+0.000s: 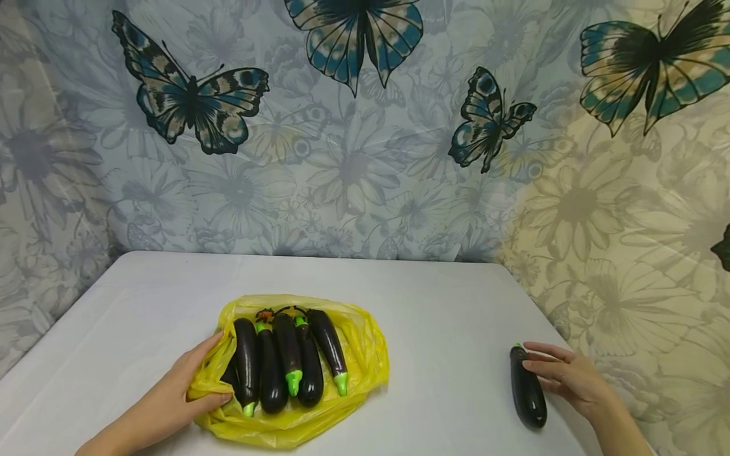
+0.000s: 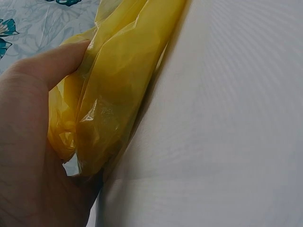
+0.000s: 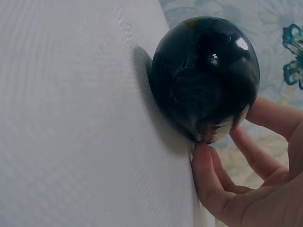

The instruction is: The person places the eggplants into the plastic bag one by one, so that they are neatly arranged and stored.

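Note:
On the white table, a yellow plastic bag [image 1: 365, 342] lies spread with its mouth facing up. Several dark purple eggplants [image 1: 288, 345] with bright green stem ends rest side by side in it. My left hand [image 1: 177, 386] holds the bag's left side, thumb and fingers apart around the gathered plastic; in the left wrist view the thumb lies against the yellow film. Far to the right, a single eggplant [image 1: 527, 392] lies on the table. The fingertips of my right hand [image 1: 576, 379] touch its right side near the stem; the right wrist view shows its rounded end [image 3: 203, 75] close up.
The white tabletop [image 1: 445, 329] stretches between the bag and the lone eggplant, which lies near the right table edge. Behind the table hangs a floral cloth backdrop [image 1: 353, 209] with large printed butterflies.

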A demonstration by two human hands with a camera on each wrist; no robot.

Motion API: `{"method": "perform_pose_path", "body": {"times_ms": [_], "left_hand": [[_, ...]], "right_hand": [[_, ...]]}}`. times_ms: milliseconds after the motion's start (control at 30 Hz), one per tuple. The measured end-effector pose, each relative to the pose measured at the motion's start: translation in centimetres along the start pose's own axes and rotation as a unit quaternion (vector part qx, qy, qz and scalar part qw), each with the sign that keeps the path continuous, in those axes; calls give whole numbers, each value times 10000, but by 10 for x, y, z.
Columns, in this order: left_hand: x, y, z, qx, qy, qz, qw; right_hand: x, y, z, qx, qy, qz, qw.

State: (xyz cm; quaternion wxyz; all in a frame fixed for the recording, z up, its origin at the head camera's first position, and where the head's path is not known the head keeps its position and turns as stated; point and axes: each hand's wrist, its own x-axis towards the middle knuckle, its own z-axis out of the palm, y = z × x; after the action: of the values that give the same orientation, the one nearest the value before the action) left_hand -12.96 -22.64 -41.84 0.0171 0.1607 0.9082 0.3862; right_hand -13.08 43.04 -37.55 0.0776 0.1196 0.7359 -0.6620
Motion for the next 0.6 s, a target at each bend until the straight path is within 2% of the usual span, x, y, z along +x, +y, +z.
{"method": "perform_pose_path", "body": {"times_ms": [200,400,600], "left_hand": [[2,0,0,-13,2,66,10000],[1,-2,0,27,52,185,9998],[2,-4,0,38,-1,165,9999]], "right_hand": [[1,1,-2,-150,111,27,9998],[0,2,1,-570,176,-8,9982],[-1,2,3,-741,197,51,9970]]}}
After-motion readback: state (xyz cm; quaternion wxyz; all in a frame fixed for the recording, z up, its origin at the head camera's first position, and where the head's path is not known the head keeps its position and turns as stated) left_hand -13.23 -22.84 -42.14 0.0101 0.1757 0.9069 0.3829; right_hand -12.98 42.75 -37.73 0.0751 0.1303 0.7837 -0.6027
